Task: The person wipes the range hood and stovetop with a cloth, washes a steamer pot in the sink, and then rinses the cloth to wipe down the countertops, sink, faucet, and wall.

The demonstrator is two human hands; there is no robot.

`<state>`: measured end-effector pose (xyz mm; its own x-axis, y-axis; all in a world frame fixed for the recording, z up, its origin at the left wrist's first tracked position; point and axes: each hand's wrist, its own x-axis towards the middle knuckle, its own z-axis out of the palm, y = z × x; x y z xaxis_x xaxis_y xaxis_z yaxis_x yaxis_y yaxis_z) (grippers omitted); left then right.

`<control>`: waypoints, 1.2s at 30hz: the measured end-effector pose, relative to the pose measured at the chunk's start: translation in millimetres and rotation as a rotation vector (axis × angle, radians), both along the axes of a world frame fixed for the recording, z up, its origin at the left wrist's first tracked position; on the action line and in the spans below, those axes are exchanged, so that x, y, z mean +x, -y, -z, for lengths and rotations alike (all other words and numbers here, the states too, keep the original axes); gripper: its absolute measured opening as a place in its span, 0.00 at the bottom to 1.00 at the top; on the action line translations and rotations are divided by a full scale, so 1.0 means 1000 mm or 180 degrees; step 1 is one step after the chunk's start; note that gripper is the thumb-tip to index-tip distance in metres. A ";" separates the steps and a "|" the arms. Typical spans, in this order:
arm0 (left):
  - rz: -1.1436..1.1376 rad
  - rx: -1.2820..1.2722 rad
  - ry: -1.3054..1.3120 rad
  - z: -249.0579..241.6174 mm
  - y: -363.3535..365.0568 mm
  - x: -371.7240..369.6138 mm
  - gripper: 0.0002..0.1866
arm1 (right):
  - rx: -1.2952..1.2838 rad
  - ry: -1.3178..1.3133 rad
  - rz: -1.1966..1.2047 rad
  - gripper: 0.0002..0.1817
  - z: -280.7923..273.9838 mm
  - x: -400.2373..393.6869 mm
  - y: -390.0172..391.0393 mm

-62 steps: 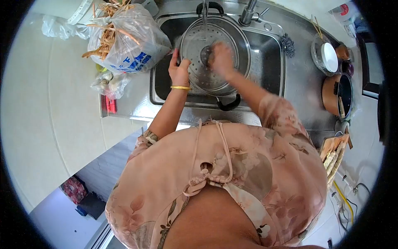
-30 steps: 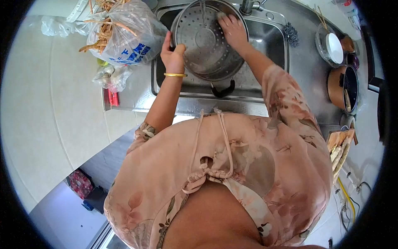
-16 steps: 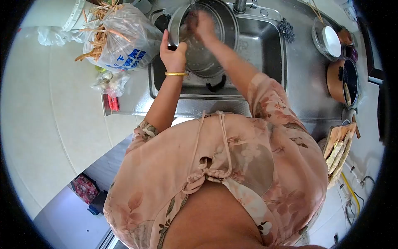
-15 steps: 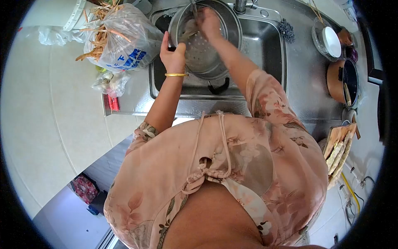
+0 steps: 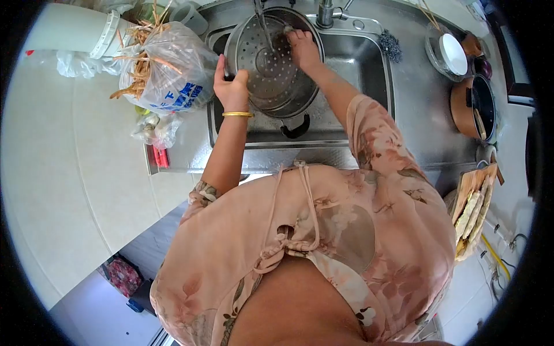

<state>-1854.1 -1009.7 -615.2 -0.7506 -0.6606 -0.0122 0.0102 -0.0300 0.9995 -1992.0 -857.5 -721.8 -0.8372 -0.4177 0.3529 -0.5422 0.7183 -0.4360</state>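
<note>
A metal steamer pot (image 5: 271, 101) with a perforated bottom sits tilted in the sink, under water running from the faucet spout (image 5: 263, 26). My left hand (image 5: 232, 89), a gold bangle at its wrist, grips the pot's left rim, thumb toward the inside. Inside the pot, my right hand (image 5: 304, 51) presses its bent fingers against the upper right of the wall. A small greyish bit shows at those fingertips, and I cannot tell what it is. The pot's black handle (image 5: 296, 127) points toward me.
Left of the sink stands a plastic bag (image 5: 179, 63) with dry brown stalks poking out. A scrubber (image 5: 390, 46) lies by the sink's right corner. Farther right are a white bowl (image 5: 453, 53), a brown pot (image 5: 463, 108) and a wooden board (image 5: 470, 190) with long pale pieces.
My right hand has moved from the pot's upper middle to the right side of its wall. My left hand keeps its hold on the rim, and the pot's perforated bottom shows more fully.
</note>
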 end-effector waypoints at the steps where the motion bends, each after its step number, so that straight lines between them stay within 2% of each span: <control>1: 0.0036 0.0130 0.0062 -0.016 -0.007 0.000 0.33 | 0.0143 -0.0181 -0.0085 0.22 0.003 0.003 -0.008; 2: 0.0074 0.0265 0.0119 -0.026 -0.011 -0.001 0.33 | 0.0292 -0.0367 -0.0168 0.21 0.003 0.009 -0.013; 4: -0.0061 -0.0019 -0.0123 -0.017 -0.009 -0.012 0.34 | 0.0773 0.0289 0.0227 0.16 0.007 0.047 -0.010; 6: -0.0100 -0.0040 -0.0171 0.003 -0.009 -0.021 0.34 | 0.1275 0.2107 -0.0289 0.23 0.001 0.078 0.005; 7: -0.0153 -0.0593 0.0104 0.018 -0.005 -0.024 0.33 | 0.0913 0.2522 -0.0462 0.19 0.003 0.085 0.020; 8: -0.0088 -0.0336 0.0129 0.014 -0.007 -0.025 0.33 | 0.0530 0.2922 -0.0614 0.17 0.003 0.090 0.033; 10: 0.0097 0.0175 0.0206 0.004 -0.014 -0.014 0.32 | -0.0820 0.3926 -0.0770 0.22 -0.036 0.088 0.046; 11: 0.0067 0.0175 0.0212 0.002 -0.016 -0.008 0.33 | -0.1518 0.3961 -0.0689 0.21 -0.077 0.084 0.046; 12: 0.0039 0.0181 0.0214 0.004 -0.016 -0.007 0.33 | -0.1814 0.3158 -0.0730 0.19 -0.044 0.060 0.068; 13: 0.0032 0.0305 0.0065 0.025 -0.005 -0.008 0.35 | -0.1764 0.2184 -0.0916 0.18 -0.043 0.043 0.070; 14: 0.0144 0.0447 0.0172 0.019 -0.005 -0.002 0.34 | -0.1994 0.1803 -0.0515 0.17 -0.057 0.033 0.068; 16: 0.0225 0.0039 0.0645 0.020 0.001 0.006 0.32 | -0.1687 0.0802 0.0074 0.17 -0.041 0.011 0.058; 19: 0.0159 0.0103 0.0498 0.017 0.009 0.006 0.32 | -0.0564 -0.0055 0.0515 0.16 -0.009 0.021 0.017; 21: 0.0287 -0.0461 0.0400 0.021 0.015 0.005 0.32 | 0.0491 0.0350 0.0628 0.15 0.026 0.049 -0.003; 23: 0.0343 -0.1226 0.0405 0.011 0.006 0.005 0.30 | 0.1393 0.2435 -0.0735 0.17 0.025 0.058 -0.022; 25: 0.0457 -0.1762 0.0598 -0.004 0.000 0.000 0.29 | 0.0569 0.2529 -0.0252 0.18 0.019 0.090 -0.041; 27: 0.0706 -0.2140 0.0539 0.009 0.003 -0.013 0.29 | 0.0902 0.2146 0.0458 0.21 0.014 0.113 -0.060; 28: 0.0769 -0.2535 0.0691 -0.007 -0.008 -0.012 0.29 | 0.1062 0.1961 0.0804 0.23 0.011 0.118 -0.069; 31: 0.1213 -0.3112 0.0271 -0.014 -0.024 -0.014 0.30 | 0.0478 0.1903 0.1300 0.30 -0.019 0.112 -0.088; 34: 0.1591 -0.3608 -0.0399 -0.015 -0.020 -0.013 0.32 | -0.1708 0.2297 0.1266 0.40 0.014 0.067 -0.104; 36: 0.1730 -0.3891 -0.0707 -0.025 -0.018 -0.008 0.34 | -0.2912 0.2982 0.1688 0.43 -0.026 0.053 -0.106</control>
<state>-1861.8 -991.9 -590.6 -0.8272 0.2165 0.5185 0.4446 0.8164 0.3684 -1939.2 -751.9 -695.3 -0.8924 0.0866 -0.4429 0.4456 0.0137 -0.8951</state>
